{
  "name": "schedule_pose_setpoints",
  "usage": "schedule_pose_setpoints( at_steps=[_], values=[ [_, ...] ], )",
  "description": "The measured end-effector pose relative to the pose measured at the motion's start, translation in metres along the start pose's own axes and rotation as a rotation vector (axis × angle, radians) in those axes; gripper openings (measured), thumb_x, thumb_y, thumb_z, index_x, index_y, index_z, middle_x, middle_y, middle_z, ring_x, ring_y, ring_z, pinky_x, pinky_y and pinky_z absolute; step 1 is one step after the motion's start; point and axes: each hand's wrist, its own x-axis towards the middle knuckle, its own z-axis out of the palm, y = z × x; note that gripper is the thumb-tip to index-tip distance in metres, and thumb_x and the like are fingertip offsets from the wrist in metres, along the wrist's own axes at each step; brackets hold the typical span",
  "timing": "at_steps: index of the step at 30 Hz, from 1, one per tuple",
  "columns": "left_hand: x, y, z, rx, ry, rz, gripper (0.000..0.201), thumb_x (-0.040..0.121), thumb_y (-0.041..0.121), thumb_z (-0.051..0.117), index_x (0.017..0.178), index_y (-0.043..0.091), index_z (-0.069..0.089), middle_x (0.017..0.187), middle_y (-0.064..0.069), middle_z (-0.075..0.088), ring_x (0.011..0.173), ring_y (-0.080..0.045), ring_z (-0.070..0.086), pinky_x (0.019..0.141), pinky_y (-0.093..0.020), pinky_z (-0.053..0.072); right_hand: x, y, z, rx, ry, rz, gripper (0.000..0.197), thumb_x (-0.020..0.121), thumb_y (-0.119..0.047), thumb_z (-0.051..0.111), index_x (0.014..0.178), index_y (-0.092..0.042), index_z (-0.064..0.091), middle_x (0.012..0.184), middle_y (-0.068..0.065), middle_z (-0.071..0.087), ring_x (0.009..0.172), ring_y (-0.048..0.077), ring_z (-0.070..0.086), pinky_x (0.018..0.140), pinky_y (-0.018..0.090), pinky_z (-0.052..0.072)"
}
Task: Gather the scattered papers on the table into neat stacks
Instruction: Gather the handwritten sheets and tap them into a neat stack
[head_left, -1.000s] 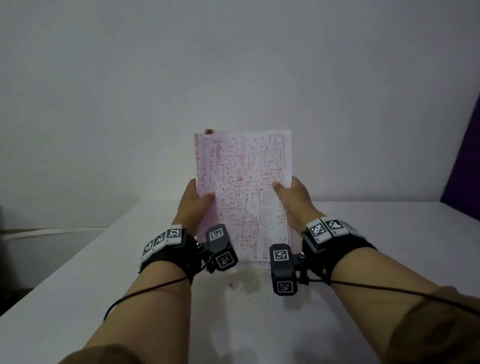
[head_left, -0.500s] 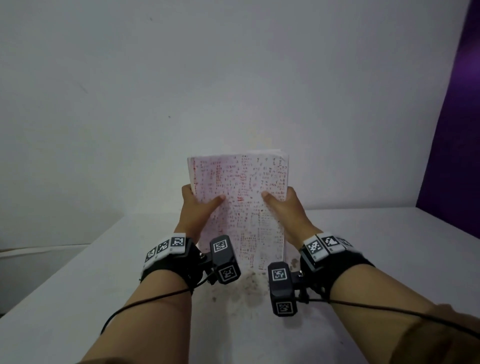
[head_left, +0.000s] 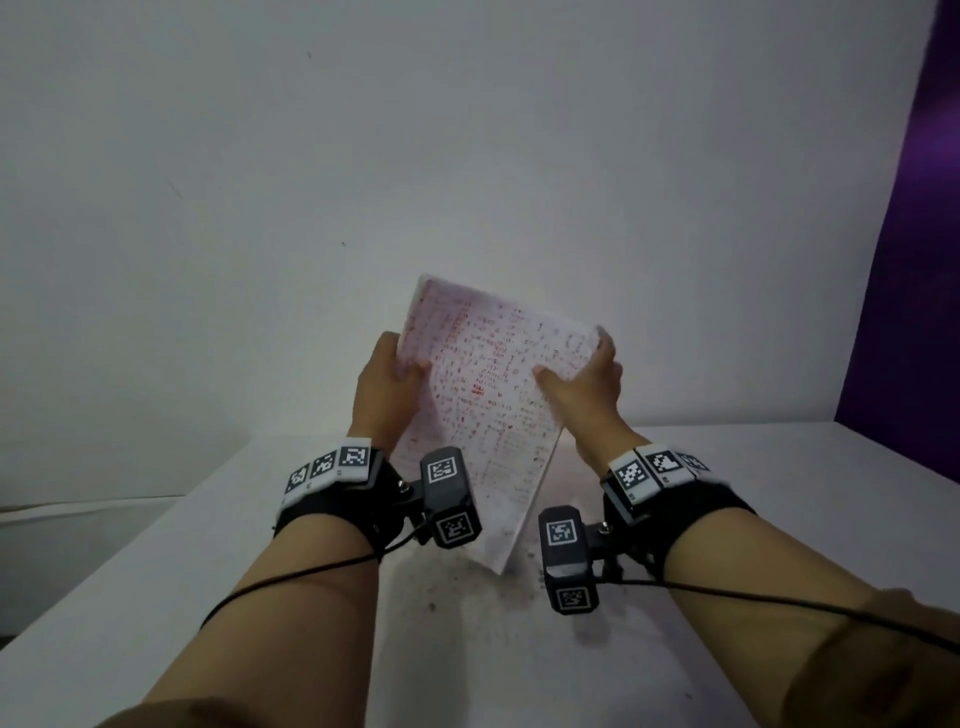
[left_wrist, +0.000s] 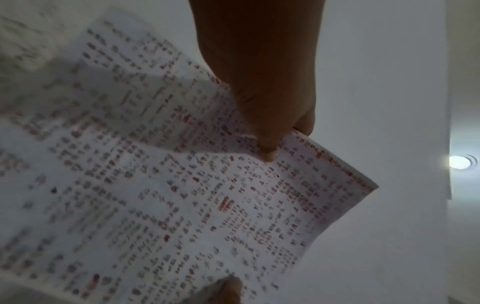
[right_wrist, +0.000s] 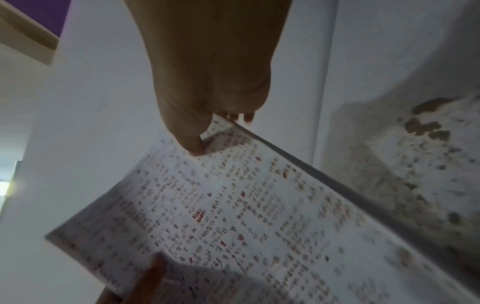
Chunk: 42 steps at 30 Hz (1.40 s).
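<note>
A stack of papers printed with small red marks is held upright above the white table, turned clockwise so one corner points down just over the tabletop. My left hand pinches its left edge, thumb on the front face. My right hand pinches the upper right edge, thumb in front and fingers behind. The left wrist view shows the left thumb pressed on the sheet. In the right wrist view the right thumb presses the stack near its corner.
The white table ends at a plain white wall. A purple panel stands at the right. The tabletop below the stack has dark speckled stains. A lower ledge lies left of the table.
The stack has rotated clockwise from standing straight on its bottom edge to tilted with one corner down. The right hand has shifted up to the top right corner; the view has swung left.
</note>
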Motion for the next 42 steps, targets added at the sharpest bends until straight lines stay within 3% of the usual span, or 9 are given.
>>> schedule_pose_setpoints(
  at_steps=[5, 9, 14, 18, 22, 31, 34, 38, 42],
  values=[
    [0.014, 0.016, -0.002, 0.305, -0.006, 0.257, 0.017, 0.087, 0.023, 0.06, 0.102, 0.014, 0.058, 0.093, -0.008, 0.068, 0.089, -0.029, 0.062, 0.076, -0.035, 0.044, 0.003, -0.02, 0.0, -0.354, 0.036, -0.314, 0.076, 0.078, -0.034, 0.072, 0.144, -0.026, 0.035, 0.152, 0.009, 0.03, 0.14, 0.026, 0.027, 0.117, 0.049, 0.021],
    [0.013, 0.014, 0.003, 0.411, -0.002, 0.352, 0.026, 0.083, 0.033, 0.066, 0.105, 0.02, 0.066, 0.103, -0.004, 0.071, 0.102, -0.029, 0.062, 0.098, -0.042, 0.04, -0.003, -0.014, 0.006, -0.038, -0.305, -0.179, 0.029, 0.084, -0.025, 0.063, 0.107, -0.008, 0.066, 0.112, 0.013, 0.069, 0.104, 0.03, 0.065, 0.094, 0.054, 0.051],
    [-0.004, -0.01, -0.011, 0.383, 0.151, -0.014, 0.078, 0.062, 0.062, 0.074, 0.13, 0.036, 0.047, 0.151, -0.001, 0.027, 0.146, -0.023, 0.019, 0.113, -0.06, -0.007, -0.008, 0.004, -0.001, 0.195, -0.281, 0.0, 0.024, 0.089, -0.017, 0.062, 0.113, -0.011, 0.064, 0.114, 0.008, 0.07, 0.106, 0.028, 0.066, 0.096, 0.052, 0.052],
    [-0.016, -0.032, -0.023, 0.054, 0.27, -0.386, 0.129, 0.046, 0.064, 0.079, 0.148, 0.033, 0.006, 0.158, -0.01, 0.008, 0.147, -0.032, 0.013, 0.114, -0.064, 0.01, -0.007, 0.014, -0.013, 0.375, -0.284, 0.096, 0.027, 0.092, -0.012, 0.061, 0.119, -0.008, 0.062, 0.12, 0.012, 0.068, 0.111, 0.03, 0.065, 0.097, 0.053, 0.05],
    [-0.021, -0.042, -0.021, -0.246, 0.118, -0.367, 0.106, 0.07, 0.023, 0.082, 0.145, 0.024, 0.008, 0.139, -0.018, 0.047, 0.126, -0.034, 0.05, 0.103, -0.052, 0.044, -0.009, 0.022, -0.02, 0.478, -0.261, 0.122, 0.03, 0.094, -0.011, 0.059, 0.124, -0.006, 0.059, 0.123, 0.014, 0.066, 0.114, 0.031, 0.063, 0.097, 0.05, 0.051],
    [-0.033, -0.058, -0.002, -0.099, 0.14, -0.267, 0.085, 0.061, 0.019, 0.087, 0.126, 0.016, 0.033, 0.131, -0.014, 0.044, 0.122, -0.033, 0.047, 0.098, -0.05, 0.046, -0.027, 0.052, -0.029, 0.374, -0.249, 0.27, 0.035, 0.09, -0.009, 0.065, 0.123, 0.001, 0.059, 0.121, 0.018, 0.066, 0.112, 0.036, 0.063, 0.095, 0.056, 0.05],
    [-0.039, -0.052, -0.001, 0.035, 0.189, -0.204, 0.096, 0.059, 0.023, 0.088, 0.137, 0.024, 0.031, 0.139, -0.015, 0.033, 0.131, -0.031, 0.035, 0.11, -0.045, 0.035, -0.027, 0.053, -0.028, 0.342, -0.24, 0.277, 0.033, 0.091, -0.009, 0.063, 0.122, 0.0, 0.06, 0.121, 0.017, 0.066, 0.112, 0.035, 0.063, 0.096, 0.056, 0.049],
    [-0.032, -0.032, 0.0, 0.427, 0.139, 0.026, 0.098, 0.061, 0.043, 0.083, 0.143, 0.034, 0.031, 0.152, -0.004, 0.027, 0.146, -0.022, 0.021, 0.114, -0.052, -0.013, -0.021, 0.037, -0.023, 0.321, -0.245, 0.199, 0.032, 0.089, -0.008, 0.065, 0.12, -0.002, 0.06, 0.117, 0.015, 0.068, 0.11, 0.032, 0.065, 0.094, 0.054, 0.051],
    [-0.018, -0.006, 0.006, 0.599, -0.132, 0.25, 0.057, 0.081, 0.05, 0.064, 0.133, 0.031, 0.049, 0.127, 0.003, 0.063, 0.127, -0.016, 0.053, 0.116, -0.05, -0.013, -0.015, 0.003, -0.018, 0.196, -0.228, 0.048, 0.027, 0.088, -0.01, 0.066, 0.114, -0.003, 0.061, 0.113, 0.014, 0.068, 0.104, 0.029, 0.067, 0.09, 0.047, 0.056]
  ],
)
